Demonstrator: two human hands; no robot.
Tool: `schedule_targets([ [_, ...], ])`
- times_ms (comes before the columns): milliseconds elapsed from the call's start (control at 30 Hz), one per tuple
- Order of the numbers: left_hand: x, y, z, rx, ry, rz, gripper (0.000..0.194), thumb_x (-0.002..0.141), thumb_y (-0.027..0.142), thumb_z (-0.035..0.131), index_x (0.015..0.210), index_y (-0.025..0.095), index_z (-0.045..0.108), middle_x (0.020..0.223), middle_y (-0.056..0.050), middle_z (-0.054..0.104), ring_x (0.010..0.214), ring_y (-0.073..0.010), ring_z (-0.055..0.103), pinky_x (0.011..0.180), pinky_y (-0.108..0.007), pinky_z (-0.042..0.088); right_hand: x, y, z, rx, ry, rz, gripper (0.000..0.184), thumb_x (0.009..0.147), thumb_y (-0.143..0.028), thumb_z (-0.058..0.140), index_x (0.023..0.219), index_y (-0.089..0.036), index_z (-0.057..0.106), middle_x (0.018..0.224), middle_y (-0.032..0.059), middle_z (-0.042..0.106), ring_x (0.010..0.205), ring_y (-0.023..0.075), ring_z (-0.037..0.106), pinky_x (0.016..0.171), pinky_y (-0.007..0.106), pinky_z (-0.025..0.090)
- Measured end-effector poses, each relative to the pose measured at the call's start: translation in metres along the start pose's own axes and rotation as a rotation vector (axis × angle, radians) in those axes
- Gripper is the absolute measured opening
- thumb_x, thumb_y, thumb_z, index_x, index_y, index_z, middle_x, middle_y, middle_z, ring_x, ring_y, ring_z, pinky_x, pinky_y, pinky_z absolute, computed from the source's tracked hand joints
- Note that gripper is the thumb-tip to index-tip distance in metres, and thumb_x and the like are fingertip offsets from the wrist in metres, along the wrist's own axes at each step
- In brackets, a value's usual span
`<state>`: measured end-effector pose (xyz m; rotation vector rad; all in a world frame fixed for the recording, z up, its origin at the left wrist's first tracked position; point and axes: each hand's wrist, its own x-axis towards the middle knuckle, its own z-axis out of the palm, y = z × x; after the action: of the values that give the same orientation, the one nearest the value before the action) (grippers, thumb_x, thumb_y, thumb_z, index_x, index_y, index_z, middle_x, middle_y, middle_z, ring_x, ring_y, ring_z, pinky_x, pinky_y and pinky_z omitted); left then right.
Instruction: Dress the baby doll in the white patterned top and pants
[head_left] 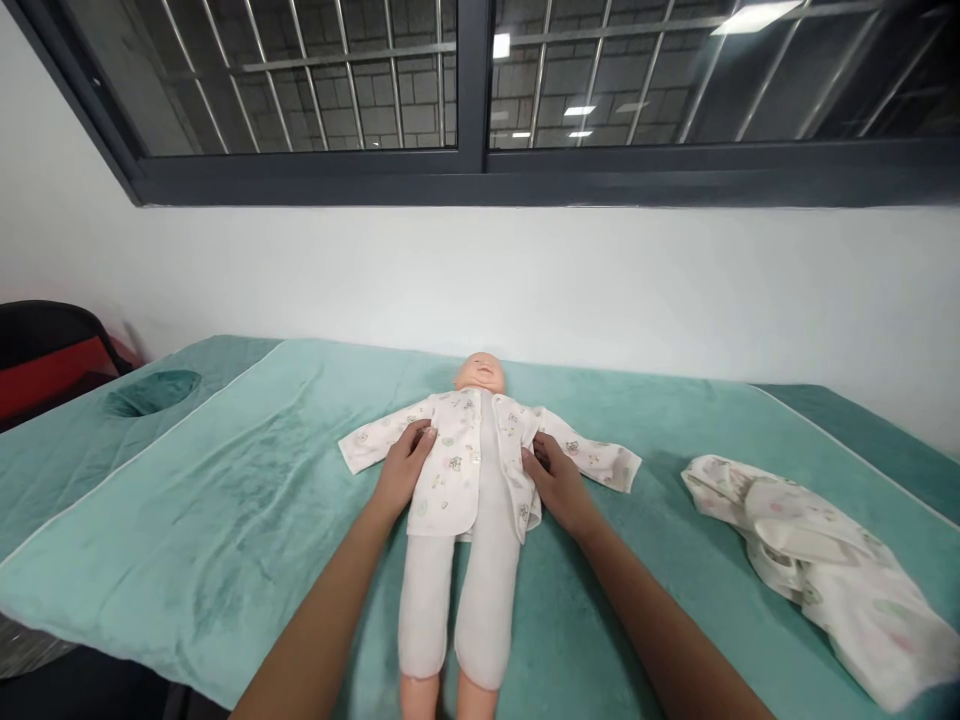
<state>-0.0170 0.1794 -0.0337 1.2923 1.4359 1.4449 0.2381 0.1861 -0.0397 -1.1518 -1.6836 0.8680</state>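
Jacket (444,490), unfastened down the front, lies on the doll (480,375) just below centre, the doll's long axis running 12 to 6 o'clock, head at 12. Left hand (405,465) touches its 9 o'clock side and right hand (561,488) its 3 o'clock side, about equally near, forearms reaching from 7 and 5; both have bent fingers, though whether they pinch cloth I cannot tell.

The doll (489,480) lies face up, head at twelve o'clock, white-covered legs toward six. Its white, print-dotted jacket (448,470) sits open down the front, sleeves spread toward roughly nine and three o'clock.
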Motion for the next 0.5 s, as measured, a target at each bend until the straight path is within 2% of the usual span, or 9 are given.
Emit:
schedule_targets([
  [67,0.001,0.001,0.013,-0.057,0.009,-0.065,0.036,0.078,0.041,0.071,0.109,0.022,0.069,0.109,-0.007,0.070,0.105,-0.0269,0.060,0.093,-0.035,0.042,0.002,0.007,-0.002,0.132,0.004,-0.059,0.048,0.091,-0.048,0.051,0.133,-0.024,0.047,0.132,0.0080,0.059,0.122,0.0224,0.055,0.105,0.040,0.042],
  [133,-0.001,0.002,0.024,-0.145,-0.025,-0.111,0.042,0.078,0.042,0.072,0.116,0.024,0.067,0.122,-0.007,0.066,0.116,-0.0273,0.057,0.099,-0.034,0.041,0.004,0.012,-0.004,0.170,0.031,-0.088,0.057,0.090,-0.050,0.053,0.140,-0.025,0.040,0.145,0.0082,0.048,0.136,0.0222,0.042,0.113,0.041,0.034],
  [233,-0.005,0.006,0.033,-0.292,-0.111,-0.154,0.048,0.079,0.043,0.072,0.123,0.027,0.064,0.139,-0.005,0.056,0.130,-0.0260,0.048,0.105,-0.032,0.037,0.006,0.015,-0.007,0.121,0.067,-0.025,0.063,0.088,-0.053,0.055,0.143,-0.027,0.038,0.149,0.0076,0.043,0.142,0.0233,0.033,0.116,0.043,0.030],
  [333,-0.006,0.005,0.034,-0.327,-0.102,-0.171,0.046,0.080,0.045,0.071,0.121,0.026,0.064,0.138,-0.006,0.057,0.129,-0.0262,0.049,0.103,-0.033,0.039,0.002,0.010,-0.009,0.038,0.139,-0.003,0.053,0.089,-0.051,0.053,0.136,-0.026,0.047,0.138,0.0093,0.051,0.131,0.0254,0.045,0.107,0.046,0.040],
  [433,-0.004,0.000,0.032,-0.313,-0.072,-0.172,0.041,0.081,0.048,0.067,0.114,0.023,0.068,0.129,-0.008,0.063,0.120,-0.0255,0.055,0.100,-0.034,0.041,-0.006,-0.002,-0.014,-0.098,0.315,-0.122,0.030,0.090,-0.046,0.054,0.108,-0.023,0.060,0.115,0.0092,0.057,0.111,0.0244,0.054,0.091,0.040,0.049],
  [500,-0.001,-0.003,0.031,-0.333,-0.072,-0.188,0.040,0.081,0.050,0.066,0.110,0.022,0.069,0.125,-0.008,0.065,0.116,-0.0245,0.057,0.098,-0.034,0.042,-0.010,-0.012,-0.018,-0.142,0.319,-0.201,0.020,0.091,-0.041,0.052,0.094,-0.022,0.059,0.099,0.0064,0.058,0.096,0.0210,0.057,0.082,0.035,0.050],
])
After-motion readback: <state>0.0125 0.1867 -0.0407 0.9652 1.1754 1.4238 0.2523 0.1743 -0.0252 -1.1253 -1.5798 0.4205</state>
